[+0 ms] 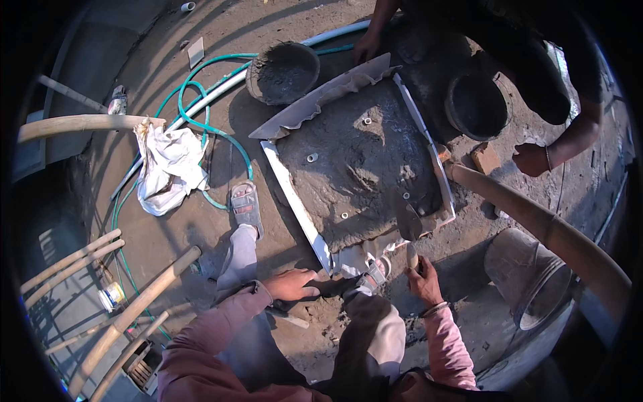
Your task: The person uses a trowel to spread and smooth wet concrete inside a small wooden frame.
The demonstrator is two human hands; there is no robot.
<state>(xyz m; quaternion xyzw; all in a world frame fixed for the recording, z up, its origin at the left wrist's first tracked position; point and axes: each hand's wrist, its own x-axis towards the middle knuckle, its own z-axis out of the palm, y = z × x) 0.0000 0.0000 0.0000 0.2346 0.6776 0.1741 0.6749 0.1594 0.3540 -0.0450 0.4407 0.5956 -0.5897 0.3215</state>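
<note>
- Beyond my right hand (425, 285), just ahead of its fingers, lies the trowel (406, 222), at the near right corner of the mortar bed (355, 175).
- Trowel axis: the long axis runs away from my body, handle toward me, blade toward the mortar, tip leaning slightly left.
- Blade position: it overlaps the near edge of the white-sided frame (292, 195) in my view; I cannot tell whether it touches the mortar beneath.
- Nearer hand: my right. My left hand (293, 285) is well apart from the tool, with my right sandal (379, 269) between the two hands.
- Right hand state: fingers closed around the lower part of the wooden handle; no other item shows in this grip.
- Right arm pose: forearm enters from the lower edge, angled forward and slightly left, in line with the handle's general direction.
- Left hand state: fingers loosely extended, back of the hand upward, no item visible in them; the palm is hidden.
- Left arm pose: elbow out, forearm angled forward and right, fingertips directed right. I cannot tell whether the hand rests on my leg.
- Bed reference: four short pale pipe stubs protrude from the mortar, one (406, 195) beside the blade.
</note>
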